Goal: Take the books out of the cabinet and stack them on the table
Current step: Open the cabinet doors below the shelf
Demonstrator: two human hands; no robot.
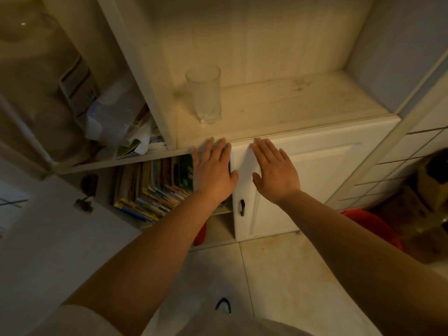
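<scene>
Book lettering (155,185) perhaps too blurred.

The scene is viewed from one head-worn wide-angle camera, aimed forward and steeply down at close range; the cabinet (303,170) is seen from above, and the floor (291,275) is included below

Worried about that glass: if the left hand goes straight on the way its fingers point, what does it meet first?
Probably the shelf's front edge just beyond the left hand; the drinking glass stands farther back, though depth is unclear.
</scene>
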